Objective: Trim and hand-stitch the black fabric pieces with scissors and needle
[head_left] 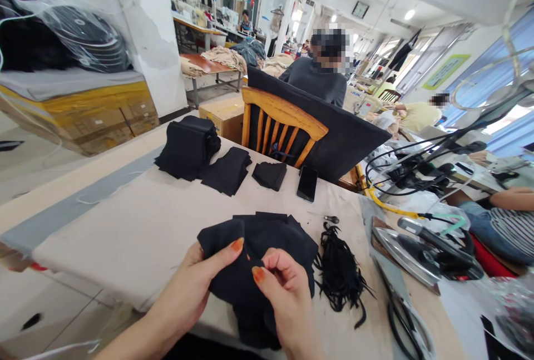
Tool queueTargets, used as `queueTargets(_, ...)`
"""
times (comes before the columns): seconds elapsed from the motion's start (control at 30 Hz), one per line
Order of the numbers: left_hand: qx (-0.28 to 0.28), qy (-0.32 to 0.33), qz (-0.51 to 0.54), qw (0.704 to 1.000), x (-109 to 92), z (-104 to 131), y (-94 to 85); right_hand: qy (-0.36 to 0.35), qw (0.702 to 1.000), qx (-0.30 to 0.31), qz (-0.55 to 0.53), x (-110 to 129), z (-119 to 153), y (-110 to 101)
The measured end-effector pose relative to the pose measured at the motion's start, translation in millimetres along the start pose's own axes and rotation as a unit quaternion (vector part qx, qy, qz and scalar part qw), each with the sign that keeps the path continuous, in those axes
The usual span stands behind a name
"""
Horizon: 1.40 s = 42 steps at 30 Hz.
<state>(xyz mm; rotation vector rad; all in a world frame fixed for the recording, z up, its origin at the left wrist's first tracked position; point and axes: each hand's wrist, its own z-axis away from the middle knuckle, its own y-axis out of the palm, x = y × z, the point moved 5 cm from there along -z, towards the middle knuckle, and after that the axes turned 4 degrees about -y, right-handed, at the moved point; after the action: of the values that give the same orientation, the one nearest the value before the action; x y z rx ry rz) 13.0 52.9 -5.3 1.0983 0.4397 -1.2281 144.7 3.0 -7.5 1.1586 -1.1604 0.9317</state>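
Both hands are over the near side of a cloth-covered table, at a piece of black fabric [221, 236]. My left hand [200, 271] grips its left part, the thumb lying on top near the edge. Thumb and fingers of my right hand [287, 287] are pinched together at the fabric's edge, a little right of the left thumb. Whatever the right fingertips pinch is mostly hidden, though they touch the black fabric. Under and behind the held piece lie more black fabric pieces [283, 235], partly covered by my hands.
Black fabric stacks [186, 148] and a phone [307, 183] lie along the far edge. At right are black strips [340, 271], a small pointed tool [331, 218], an iron [417, 248] and large scissors [400, 304]. A wooden chair [283, 121] stands beyond; several people sit further off.
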Motion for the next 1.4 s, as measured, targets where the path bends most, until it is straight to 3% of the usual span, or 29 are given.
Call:
queueTargets(0.17, -0.01, -0.02, 0.005, 1.0, 1, 0, -1.0, 0.013, 0.998, -0.04, -0.043, -4, 0, -2)
queueTargets(0.4, 0.065, 0.037, -0.1, 0.992, -9, 3, 9.8, -0.017, 0.999, -0.041, -0.019, -8, 1, -3)
queueTargets(0.57, 0.092, 0.078, -0.178, 0.977, -17, 1, 12.0, -0.019, 0.993, -0.113, 0.032, -8, 4, -9)
queueTargets(0.73, 0.075, 0.095, -0.272, 0.955, -14, 1, 7.0, -0.06, 0.994, -0.064, 0.072, -1, 3, -9)
queueTargets(0.87, 0.064, 0.073, -0.264, 0.96, -13, 4, 10.0, -0.095, 0.989, -0.081, 0.073, 5, 3, -14)
queueTargets(1.03, 0.056, 0.07, -0.209, 0.974, -19, 8, 17.1, -0.052, 0.995, -0.083, 0.023, 1, 2, -13)
queueTargets(1.17, 0.079, 0.092, -0.226, 0.967, -20, 6, 15.6, 0.002, 0.997, -0.07, -0.032, -6, 1, -11)
queueTargets(1.4, 0.092, 0.104, -0.257, 0.956, -20, 6, 12.4, 0.003, 0.989, -0.11, -0.101, -8, 2, -9)
